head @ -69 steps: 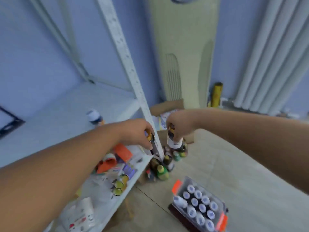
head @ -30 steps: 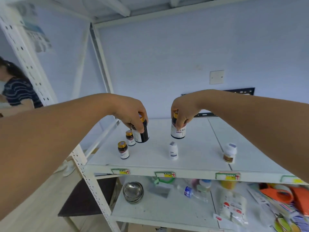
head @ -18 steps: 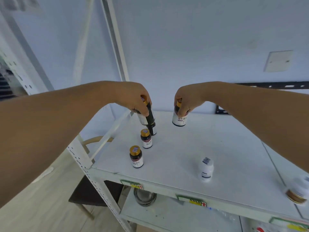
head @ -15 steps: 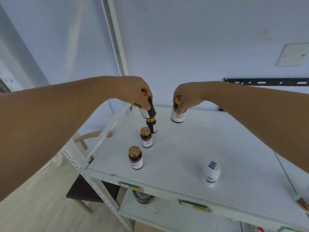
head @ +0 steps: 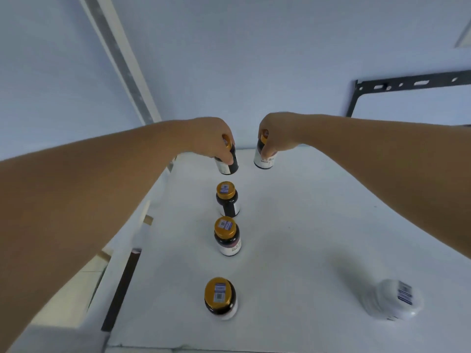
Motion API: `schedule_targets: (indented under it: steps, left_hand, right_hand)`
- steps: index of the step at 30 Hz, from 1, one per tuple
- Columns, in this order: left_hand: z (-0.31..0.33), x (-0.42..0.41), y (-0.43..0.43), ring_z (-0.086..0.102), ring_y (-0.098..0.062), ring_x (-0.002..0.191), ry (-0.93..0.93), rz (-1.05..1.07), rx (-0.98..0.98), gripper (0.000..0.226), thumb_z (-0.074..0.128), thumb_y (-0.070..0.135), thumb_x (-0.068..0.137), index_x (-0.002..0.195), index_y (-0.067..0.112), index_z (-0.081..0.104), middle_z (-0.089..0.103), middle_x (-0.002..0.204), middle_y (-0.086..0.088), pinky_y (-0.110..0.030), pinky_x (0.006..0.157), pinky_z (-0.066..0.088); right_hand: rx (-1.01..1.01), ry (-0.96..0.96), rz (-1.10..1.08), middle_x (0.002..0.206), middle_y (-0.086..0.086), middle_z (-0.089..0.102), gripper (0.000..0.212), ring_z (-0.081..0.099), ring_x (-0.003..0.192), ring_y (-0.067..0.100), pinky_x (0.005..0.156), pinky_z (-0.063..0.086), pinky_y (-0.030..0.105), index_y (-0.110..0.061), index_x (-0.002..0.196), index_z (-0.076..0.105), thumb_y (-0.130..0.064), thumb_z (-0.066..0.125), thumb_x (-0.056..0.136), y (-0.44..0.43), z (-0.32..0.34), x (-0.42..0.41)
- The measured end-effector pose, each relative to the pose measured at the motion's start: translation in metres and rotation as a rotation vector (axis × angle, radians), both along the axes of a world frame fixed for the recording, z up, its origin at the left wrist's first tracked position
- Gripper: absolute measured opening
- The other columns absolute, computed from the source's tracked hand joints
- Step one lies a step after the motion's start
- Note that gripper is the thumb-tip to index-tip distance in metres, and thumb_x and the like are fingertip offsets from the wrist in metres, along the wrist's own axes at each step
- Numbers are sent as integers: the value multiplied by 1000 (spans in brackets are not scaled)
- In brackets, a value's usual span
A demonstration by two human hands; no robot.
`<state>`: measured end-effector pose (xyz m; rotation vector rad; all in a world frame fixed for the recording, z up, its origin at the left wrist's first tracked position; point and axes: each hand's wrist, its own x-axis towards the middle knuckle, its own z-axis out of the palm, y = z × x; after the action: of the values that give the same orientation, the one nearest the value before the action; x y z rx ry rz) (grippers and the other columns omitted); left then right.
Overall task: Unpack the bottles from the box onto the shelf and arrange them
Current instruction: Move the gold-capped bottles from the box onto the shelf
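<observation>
Gold-capped bottles (head: 227, 163) (one per hand) now lower, nearer shelf (head: 305, 225).

You stand at what looks like a pharmacy or supplement shop's stockroom: a white metal shelf (head: 293, 225) against a pale blue wall (head: 254, 59), framed by a slotted steel upright (head: 119, 59). Dark bottles with gold caps (head: 227, 198) and barcode stickers line up in a row, beside a white pill bottle (head: 393, 300). A black wall bracket (head: 407, 84) hangs behind.
</observation>
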<state>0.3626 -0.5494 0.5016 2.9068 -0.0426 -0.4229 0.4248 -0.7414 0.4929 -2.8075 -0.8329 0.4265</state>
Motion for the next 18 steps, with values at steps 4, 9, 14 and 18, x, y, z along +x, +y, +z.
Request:
schedule_targets:
  steps: [4, 9, 14, 18]
  left_hand:
    - [-34, 21, 6, 62, -18, 93, 58, -65, 78, 46, 75, 48, 75, 112, 23, 68, 66, 104, 2, -32, 80, 51]
    - [-61, 32, 6, 64, -22, 90, 128, -75, 89, 47, 76, 51, 75, 110, 21, 69, 68, 102, -4, -39, 83, 55]
    - [-82, 30, 3, 63, -19, 92, 140, -53, 31, 48, 75, 49, 79, 116, 20, 67, 68, 106, -3, -22, 64, 46]
    - [-97, 24, 1, 63, -20, 94, 70, 20, -2, 55, 75, 48, 80, 124, 20, 59, 66, 108, -1, -18, 58, 38]
  right_hand:
    - [0, -32, 3, 118, 23, 65, 47, 62, 79, 25, 71, 50, 33, 1, 113, 66, -20, 73, 71, 24, -14, 19]
    - [19, -62, 67, 121, 20, 65, 49, 63, 112, 36, 93, 52, 47, -3, 116, 67, -26, 77, 74, 53, -30, 35]
    - [-10, -28, 153, 122, 21, 65, 48, 60, 115, 38, 96, 50, 46, 1, 117, 68, -23, 76, 76, 81, -48, 42]
    - [-33, -43, 190, 123, 18, 65, 39, 61, 114, 32, 89, 49, 32, -2, 119, 67, -18, 72, 83, 92, -59, 48]
